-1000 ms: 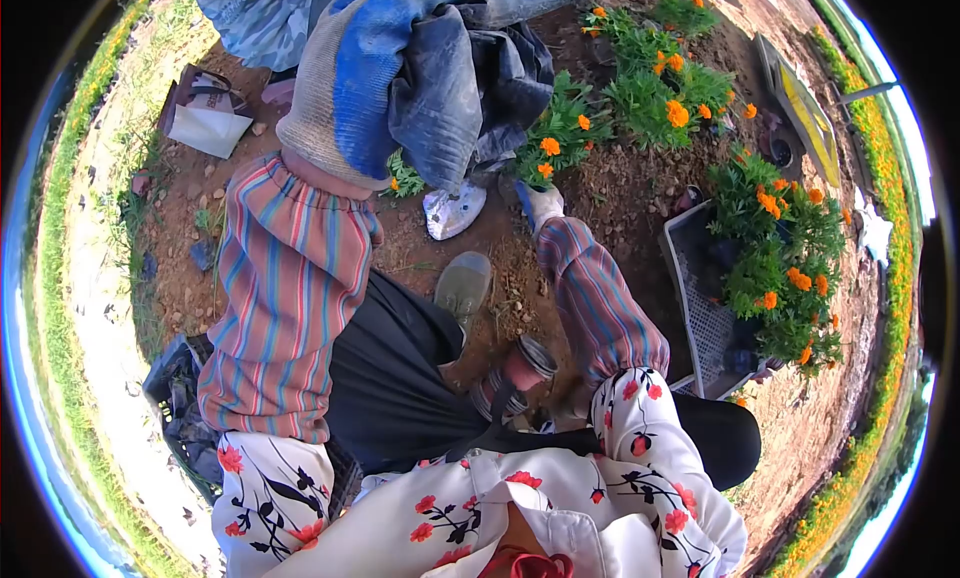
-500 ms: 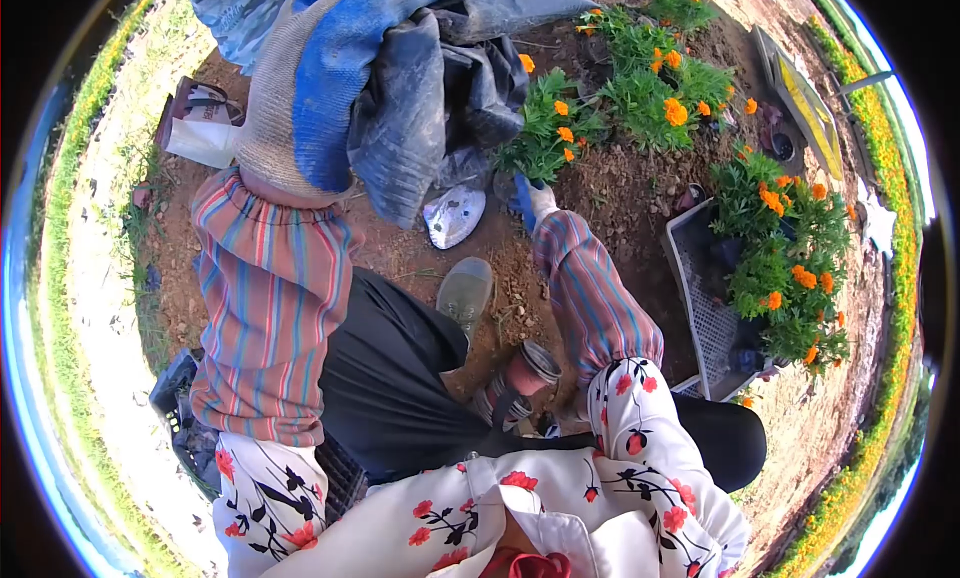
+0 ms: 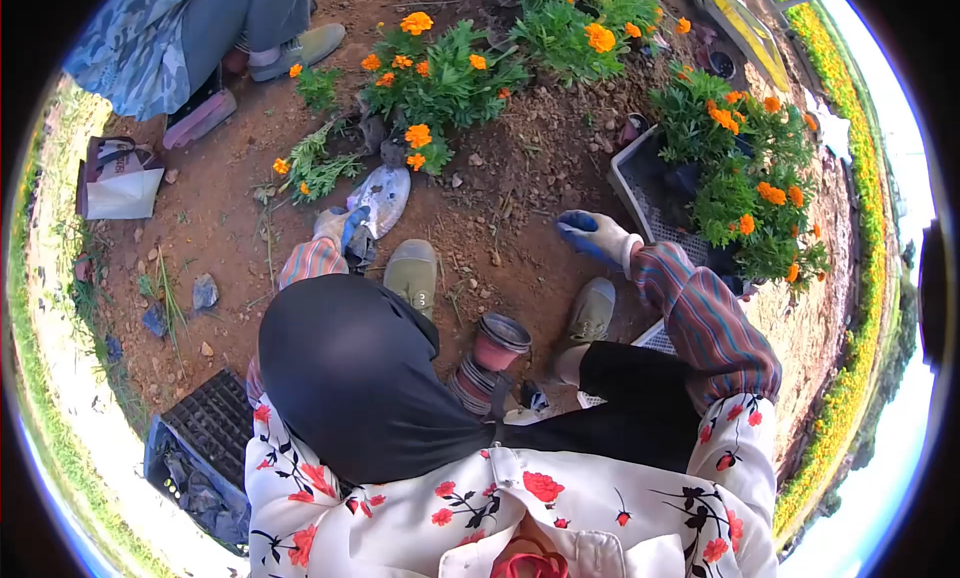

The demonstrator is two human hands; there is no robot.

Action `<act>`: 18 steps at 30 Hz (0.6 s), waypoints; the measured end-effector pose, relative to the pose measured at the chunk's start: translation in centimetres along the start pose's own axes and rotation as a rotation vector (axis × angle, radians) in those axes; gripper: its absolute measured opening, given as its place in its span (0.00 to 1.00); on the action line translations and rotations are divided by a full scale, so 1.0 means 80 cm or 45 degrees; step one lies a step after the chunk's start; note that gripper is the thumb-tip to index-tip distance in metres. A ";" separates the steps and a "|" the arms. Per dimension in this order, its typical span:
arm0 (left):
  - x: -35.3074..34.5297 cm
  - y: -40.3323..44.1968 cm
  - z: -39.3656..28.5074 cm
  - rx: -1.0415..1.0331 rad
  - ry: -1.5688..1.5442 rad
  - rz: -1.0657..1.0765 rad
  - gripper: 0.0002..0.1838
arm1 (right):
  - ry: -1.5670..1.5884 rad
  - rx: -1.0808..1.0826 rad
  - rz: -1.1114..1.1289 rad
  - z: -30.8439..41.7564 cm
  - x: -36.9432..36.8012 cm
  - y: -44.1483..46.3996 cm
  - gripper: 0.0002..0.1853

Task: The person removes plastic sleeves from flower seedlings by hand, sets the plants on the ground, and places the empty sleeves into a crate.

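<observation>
My left hand (image 3: 340, 228), in a white and blue glove, is closed near the lower edge of a whitish flat piece (image 3: 382, 200) on the soil; dark crumpled material lies just below it, and whether the fingers grip it is unclear. My right hand (image 3: 592, 236), gloved alike, hovers over bare soil with fingers extended and holds nothing. Orange-flowered plants (image 3: 440, 83) stand beyond my hands. A limp plant (image 3: 325, 163) lies left of the whitish piece. Stacked pots (image 3: 500, 343) lie between my feet.
On the right, a grey tray (image 3: 632, 183) holds flowering plants (image 3: 740, 183). A dark crate (image 3: 205, 428) is at lower left, a bag (image 3: 122, 183) at left. Another person's leg and shoe (image 3: 300, 53) are at upper left. A yellow tray (image 3: 745, 28) lies at upper right.
The large blue and dark cloth shape has left the view, uncovering the ground and my left hand. My right hand has moved right, away from the plants. The view has shifted.
</observation>
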State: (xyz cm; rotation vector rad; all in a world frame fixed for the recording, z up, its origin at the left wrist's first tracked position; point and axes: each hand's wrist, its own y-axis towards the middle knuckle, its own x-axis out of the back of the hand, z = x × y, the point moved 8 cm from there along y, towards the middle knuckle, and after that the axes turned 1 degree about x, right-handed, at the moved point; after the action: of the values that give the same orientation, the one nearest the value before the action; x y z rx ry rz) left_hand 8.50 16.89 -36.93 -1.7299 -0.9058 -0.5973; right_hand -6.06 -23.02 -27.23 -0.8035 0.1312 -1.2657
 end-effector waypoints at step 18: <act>0.000 -0.028 0.028 0.020 0.049 0.001 0.16 | 0.047 -0.730 -1.446 -0.264 0.261 -0.346 0.23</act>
State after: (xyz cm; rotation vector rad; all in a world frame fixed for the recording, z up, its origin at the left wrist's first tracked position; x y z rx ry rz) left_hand 6.64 19.35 -36.38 -1.6987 -0.8807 -0.6195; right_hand -31.86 -53.31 -19.00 -1.4399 0.0583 -2.3683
